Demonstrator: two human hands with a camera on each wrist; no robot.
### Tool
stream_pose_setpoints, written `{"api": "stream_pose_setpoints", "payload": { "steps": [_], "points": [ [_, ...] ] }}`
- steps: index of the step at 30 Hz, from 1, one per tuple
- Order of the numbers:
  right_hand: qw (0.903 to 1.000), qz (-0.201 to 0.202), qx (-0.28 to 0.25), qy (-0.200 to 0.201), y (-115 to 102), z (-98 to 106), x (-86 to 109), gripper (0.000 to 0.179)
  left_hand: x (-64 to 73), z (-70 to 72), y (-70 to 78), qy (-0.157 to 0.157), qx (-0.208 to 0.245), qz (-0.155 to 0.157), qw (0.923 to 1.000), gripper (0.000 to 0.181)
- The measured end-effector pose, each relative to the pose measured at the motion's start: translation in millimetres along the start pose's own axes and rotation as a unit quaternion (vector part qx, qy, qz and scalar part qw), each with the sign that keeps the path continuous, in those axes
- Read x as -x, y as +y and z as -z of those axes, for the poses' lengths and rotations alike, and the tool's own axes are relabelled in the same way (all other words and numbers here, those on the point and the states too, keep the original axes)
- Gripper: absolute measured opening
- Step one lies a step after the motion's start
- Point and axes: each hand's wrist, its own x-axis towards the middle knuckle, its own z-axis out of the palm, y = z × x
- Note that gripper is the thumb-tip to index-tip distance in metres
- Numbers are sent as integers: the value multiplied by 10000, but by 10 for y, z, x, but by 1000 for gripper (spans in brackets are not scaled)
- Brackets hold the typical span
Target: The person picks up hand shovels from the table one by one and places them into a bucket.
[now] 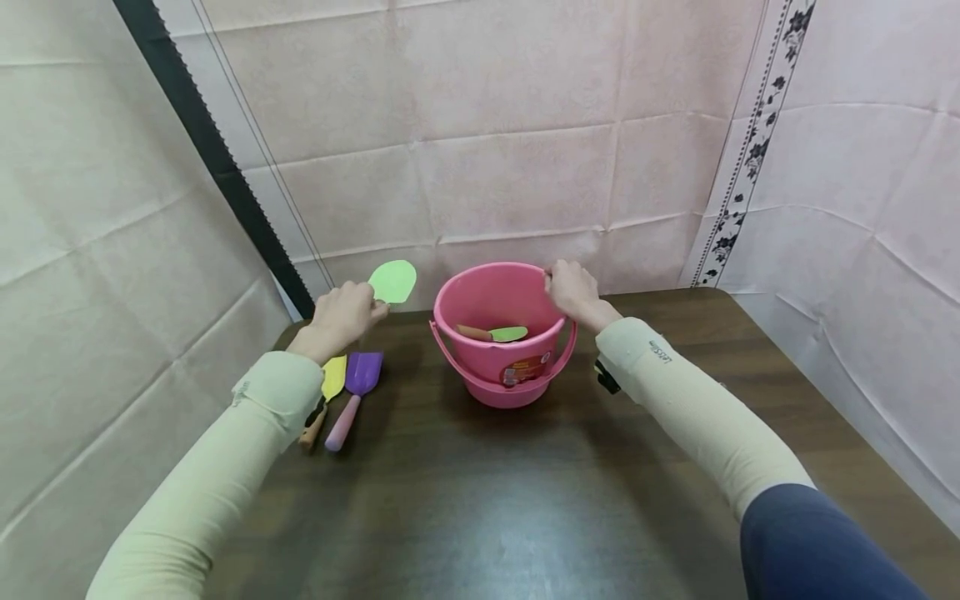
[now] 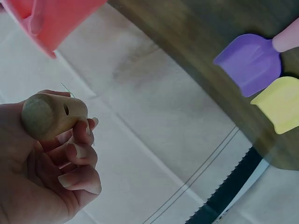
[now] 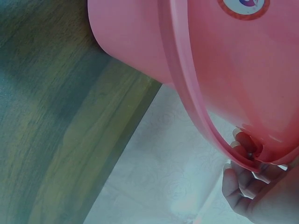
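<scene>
Green shovel (image 1: pixel 393 282) raised in our left-hand grip (image 1: pixel 339 315), near the far left corner of the desk (image 1: pixel 495 500) and well to the left of a pink bucket (image 1: pixel 480 358). We hold it by its wooden handle (image 2: pixel 53 116), fingers curled around the wood, with the rounded blade showing beyond our knuckles. Our right-hand grip (image 1: pixel 573 289) clasps the right side of the bucket's rim, close to where the carrying loop (image 3: pixel 180 56) joins it. The bucket stands upright toward the desk's far edge, its loop hanging down across the front beneath a red label (image 1: pixel 527 369). Inside, we see a green-bladed tool (image 1: pixel 509 333) with a brown handle. To the bucket's left, 2 more lie side by side on the desk, blades away from us: a yellow shovel (image 1: pixel 334 377), partly hidden by our left sleeve (image 1: pixel 279 392), and a purple shovel (image 1: pixel 363 372) with a pink handle. Pale cloth (image 1: pixel 517 192) hangs behind, between a dark strip (image 1: pixel 219 167) and a floral border (image 1: pixel 753 150).
</scene>
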Motion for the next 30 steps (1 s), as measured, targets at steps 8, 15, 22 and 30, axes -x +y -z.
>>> {"api": "stream_pose_setpoints", "payload": {
  "steps": [8,15,22,30],
  "points": [
    [10000,-37,-69,3,12,-9,4,26,-32,79,143,104,51,-199,9997,40],
    [10000,-74,-29,-2,13,4,7,26,-77,125,276,234,75,-618,9978,37],
    [9999,-93,8,63,5,8,2,26,-108,158,432,119,142,-998,9948,35],
    [9999,-143,-15,17,-31,-16,4,25,-125,143,622,-30,192,-1457,9891,35]
  ]
}}
